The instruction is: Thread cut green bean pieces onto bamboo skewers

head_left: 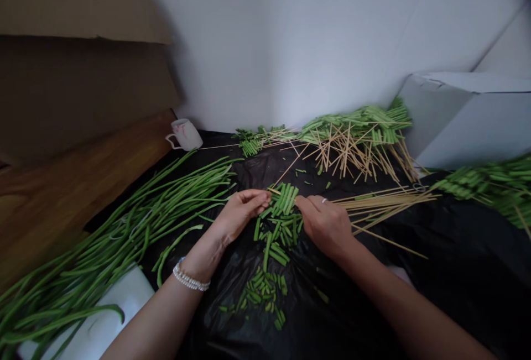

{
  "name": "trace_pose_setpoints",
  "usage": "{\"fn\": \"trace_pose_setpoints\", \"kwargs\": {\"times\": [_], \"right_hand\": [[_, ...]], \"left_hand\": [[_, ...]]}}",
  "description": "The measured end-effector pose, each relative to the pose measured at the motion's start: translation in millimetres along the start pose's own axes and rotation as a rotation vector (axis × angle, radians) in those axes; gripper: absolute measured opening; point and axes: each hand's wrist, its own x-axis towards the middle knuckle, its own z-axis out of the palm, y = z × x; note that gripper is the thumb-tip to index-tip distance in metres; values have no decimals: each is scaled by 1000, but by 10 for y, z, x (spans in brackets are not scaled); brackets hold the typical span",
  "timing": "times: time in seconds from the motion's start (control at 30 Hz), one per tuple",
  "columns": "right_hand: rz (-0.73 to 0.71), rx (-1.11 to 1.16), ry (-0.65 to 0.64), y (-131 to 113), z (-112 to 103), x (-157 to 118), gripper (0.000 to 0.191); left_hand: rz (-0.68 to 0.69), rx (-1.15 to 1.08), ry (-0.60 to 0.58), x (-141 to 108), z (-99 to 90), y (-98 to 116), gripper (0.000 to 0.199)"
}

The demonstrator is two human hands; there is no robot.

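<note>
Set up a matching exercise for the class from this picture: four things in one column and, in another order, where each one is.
Things
1. White mug
2. Beaded bracelet
3. Ring
4. Long uncut green beans

Places
A. On a finger of the right hand
B. In a loose heap on the left of the black plastic sheet
C. Around the left wrist
D. At the far edge of the sheet, near the white wall

Pairs: 1-D, 2-C, 3-A, 4-B
</note>
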Motion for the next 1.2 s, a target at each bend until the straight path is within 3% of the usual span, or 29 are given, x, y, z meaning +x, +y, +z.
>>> {"fn": "trace_pose_setpoints", "kwargs": {"times": [0.13,0.23,0.3,0.77,0.9,1.0,1.1,1.2], "right_hand": [[27,-41,17,66,16,-15,20],[16,-24,-14,54,31,-25,19],[10,-14,-20,36,36,-26,19],[-1,16,-29,-4,1,-8,20],[1,17,-15,-8,1,-6,20],[-3,12,-10,-11,3,-4,20],[-6,7,-3,-15,6,-4,20],[-9,14,-9,-15,6,-7,20]], "left_hand": [[331,584,187,81,-144,-19,17],[484,1000,195,125,-204,-80,19],[531,1165,175,137,-219,-120,21],[527,1385,105,111,-246,-132,11],[552,1324,143,94,-221,-108,11],[579,1117,210,84,-182,-54,11],[478,726,240,85,-139,-13,10],[253,224,197,79,-97,-1,17]]}}
